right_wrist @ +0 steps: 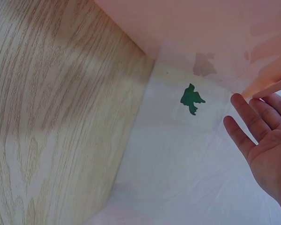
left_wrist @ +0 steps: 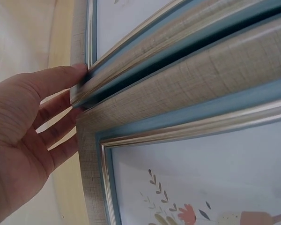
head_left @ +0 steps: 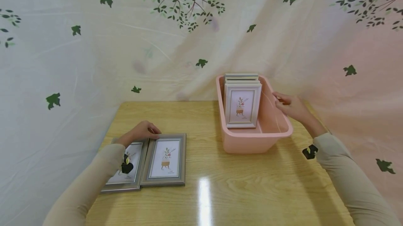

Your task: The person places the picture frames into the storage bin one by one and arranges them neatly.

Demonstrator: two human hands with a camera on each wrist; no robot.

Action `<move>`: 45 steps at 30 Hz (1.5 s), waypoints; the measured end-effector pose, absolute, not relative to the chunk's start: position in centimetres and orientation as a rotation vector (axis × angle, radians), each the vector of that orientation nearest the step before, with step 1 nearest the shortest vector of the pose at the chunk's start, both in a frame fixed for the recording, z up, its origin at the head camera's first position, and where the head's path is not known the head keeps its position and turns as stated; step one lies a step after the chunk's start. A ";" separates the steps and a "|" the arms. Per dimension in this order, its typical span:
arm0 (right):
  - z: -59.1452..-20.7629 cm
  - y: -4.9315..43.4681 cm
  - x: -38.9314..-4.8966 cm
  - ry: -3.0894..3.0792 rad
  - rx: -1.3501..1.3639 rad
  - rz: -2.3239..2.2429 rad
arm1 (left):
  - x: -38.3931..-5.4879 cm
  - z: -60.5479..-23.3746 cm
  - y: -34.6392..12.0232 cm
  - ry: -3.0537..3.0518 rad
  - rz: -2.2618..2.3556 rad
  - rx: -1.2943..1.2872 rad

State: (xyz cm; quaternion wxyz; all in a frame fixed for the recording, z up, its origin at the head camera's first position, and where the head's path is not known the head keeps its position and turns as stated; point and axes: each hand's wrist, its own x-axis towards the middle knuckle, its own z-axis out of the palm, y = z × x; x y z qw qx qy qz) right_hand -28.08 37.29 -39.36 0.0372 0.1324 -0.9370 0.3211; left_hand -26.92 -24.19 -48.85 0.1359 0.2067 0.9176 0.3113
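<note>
At the far edge of a silver-grey picture frame (head_left: 183, 159), my left hand (head_left: 141, 132) pinches its top left corner, thumb on the face. In the left wrist view the left hand (left_wrist: 28, 112) has its other fingers partly hidden behind the edges. A second, matching picture frame (head_left: 122, 186) lies close on the left, partly covered by the sleeve. My right hand (head_left: 291, 106) holds the right rim of a pink plastic bin (head_left: 252, 144). In the right wrist view the right hand (right_wrist: 267, 140) shows its fingers along the rim's outer side.
Several frames stand upright against the left side inside the bin, a white picture frame (head_left: 241, 107) foremost. The wooden table (head_left: 245, 191) meets a pale cloth backdrop (head_left: 170, 79) printed with leaves and branches. A band (head_left: 127, 166) sits on each wrist.
</note>
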 end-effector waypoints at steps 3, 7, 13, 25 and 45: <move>-39.4 37.2 -28.1 -2.880 0.399 0.987 | -27.1 -48.8 -24.1 2.661 0.898 0.616; -39.4 37.2 -28.0 -2.890 0.389 1.004 | -27.4 -49.0 -24.1 2.671 0.892 0.627; -39.5 37.2 -28.0 -2.882 0.398 0.984 | -27.9 -49.3 -24.1 2.687 0.881 0.615; -39.5 37.2 -28.1 -2.887 0.382 1.007 | -28.0 -48.5 -23.4 2.697 0.839 0.564; -39.7 37.5 -28.1 -2.876 0.384 1.030 | -28.8 -46.8 -23.1 2.548 0.858 0.542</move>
